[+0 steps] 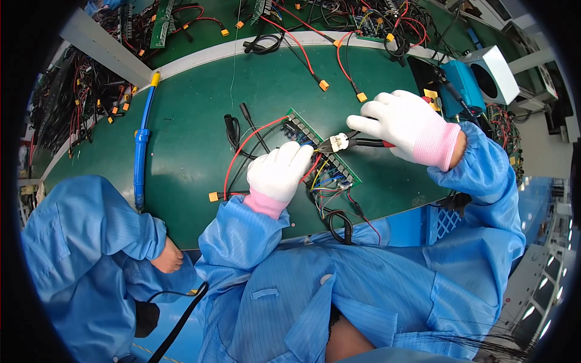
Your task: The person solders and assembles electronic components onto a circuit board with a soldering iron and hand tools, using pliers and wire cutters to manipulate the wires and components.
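A long green circuit board [346, 169] with rows of parts lies on the green bench, its coloured wires bunched at the near end. My white-gloved left hand [279, 172] is closed at the board's left edge, fingertips pressed together on a thin wire [317, 151]. From the right, my gloved right hand [407, 126] grips hand pliers [370, 143] with black and red handles. A white piece sits around the pliers' head; its kind is unclear. The jaws point at the wire by my left fingertips. Red and black leads run from the board to a yellow connector [213, 196].
A blue tube-like tool with a yellow tip [141, 145] lies at left, near another person's bare hand [167, 257]. A blue soldering station [461, 88] stands at back right. Several wired boards [162, 24] and yellow plugs [324, 85] lie along the far side.
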Available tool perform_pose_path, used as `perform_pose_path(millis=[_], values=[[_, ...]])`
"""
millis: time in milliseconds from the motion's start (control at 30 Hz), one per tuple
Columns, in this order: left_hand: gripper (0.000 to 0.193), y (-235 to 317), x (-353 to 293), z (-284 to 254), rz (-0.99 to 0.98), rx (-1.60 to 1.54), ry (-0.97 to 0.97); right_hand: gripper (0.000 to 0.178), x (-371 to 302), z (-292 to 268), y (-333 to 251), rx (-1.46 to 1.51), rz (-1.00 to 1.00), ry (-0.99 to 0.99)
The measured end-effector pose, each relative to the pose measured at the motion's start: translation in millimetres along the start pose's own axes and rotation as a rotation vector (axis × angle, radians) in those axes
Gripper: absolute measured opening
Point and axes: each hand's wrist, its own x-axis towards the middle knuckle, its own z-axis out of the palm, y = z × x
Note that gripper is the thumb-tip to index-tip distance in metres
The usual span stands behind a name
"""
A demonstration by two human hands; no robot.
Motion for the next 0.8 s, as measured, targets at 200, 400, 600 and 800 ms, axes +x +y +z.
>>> perform_pose_path(millis=[200, 400, 600, 800], values=[[0.027, 1.2, 1.3, -0.9, -0.029, -0.032, 0.016, 0.038, -1.7, 2.5, 2.1, 0.011, -0.02, 0.016], [0.022, 1.7, 3.0, -3.8, -0.143, -0.205, -0.023, 0.039, -3.5, 5.8, 2.5, 0.023, -0.02, 0.019], [0.018, 1.9, 4.6, -5.0, -0.193, -0.236, -0.101, 0.041, -5.2, 6.5, -0.3, 0.033, 0.006, -0.026], [0.015, 0.2, 6.8, -6.2, -0.219, -0.329, -0.111, 0.038, -3.1, 3.6, -4.1, -0.04, 0.025, -0.013]])
